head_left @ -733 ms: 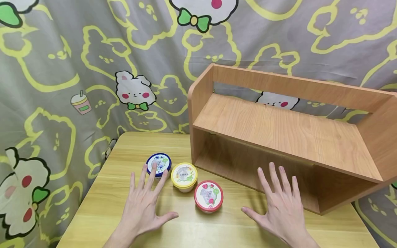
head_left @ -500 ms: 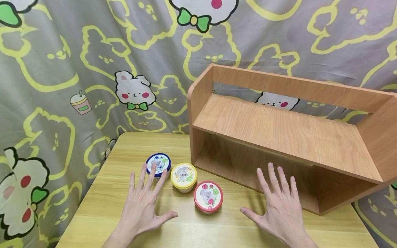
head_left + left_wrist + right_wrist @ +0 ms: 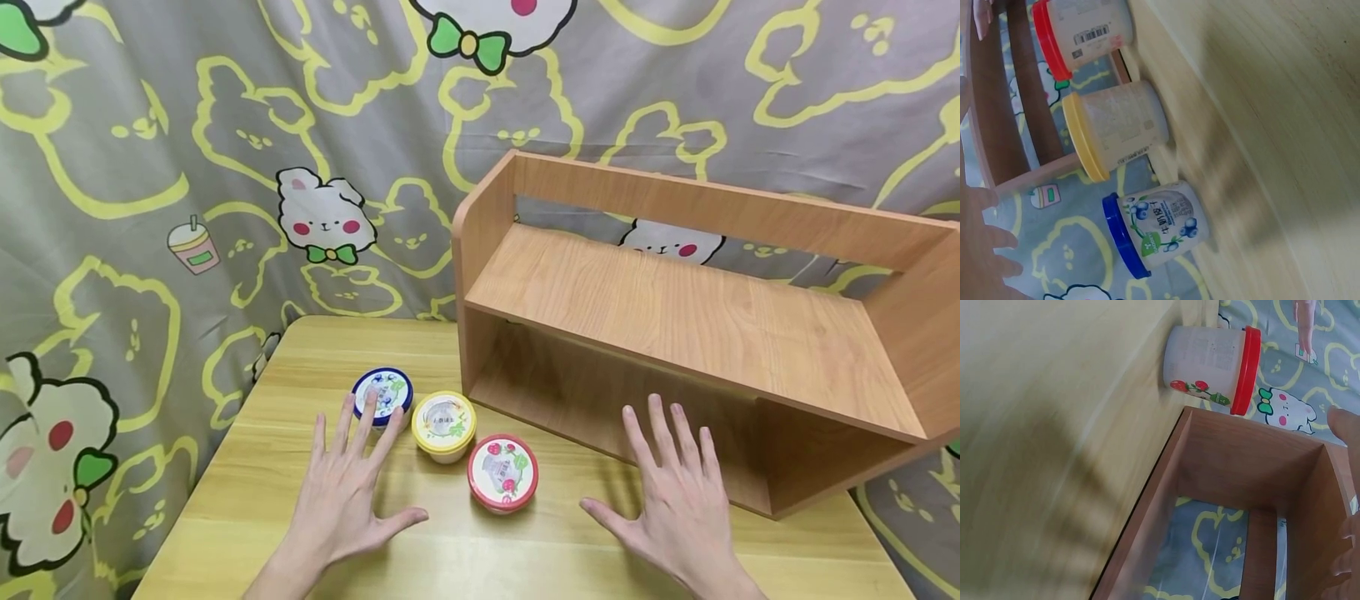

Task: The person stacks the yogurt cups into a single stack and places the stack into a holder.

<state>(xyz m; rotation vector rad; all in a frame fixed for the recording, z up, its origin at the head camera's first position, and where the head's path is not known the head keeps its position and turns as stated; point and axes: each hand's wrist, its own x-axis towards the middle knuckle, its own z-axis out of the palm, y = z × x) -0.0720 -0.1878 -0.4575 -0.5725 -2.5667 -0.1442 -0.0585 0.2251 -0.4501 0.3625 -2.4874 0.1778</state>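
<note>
My left hand (image 3: 341, 496) hovers above the table with fingers spread and holds nothing. Past its fingertips stands a tub with a blue lid (image 3: 395, 386) and blueberry print, partly covered by the fingers in the head view. A yellow-lidded tub (image 3: 444, 422) and a red-lidded tub (image 3: 503, 472) with strawberry print stand upright in a slanting row to its right. In the left wrist view the blue-lidded tub (image 3: 1163, 225) is nearest. My right hand (image 3: 678, 504), fingers spread and holding nothing, is over the table before the wooden shelf (image 3: 675, 308).
The two-level shelf stands at an angle on the back right of the wooden table (image 3: 247, 492); nothing shows on its upper board. A grey patterned curtain (image 3: 412, 125) hangs behind. The right wrist view shows the red-lidded tub (image 3: 1210, 369) by the shelf's end.
Both hands stay nearly still with fingers spread. The head view shifts very slightly; the tubs and shelf have not moved.
</note>
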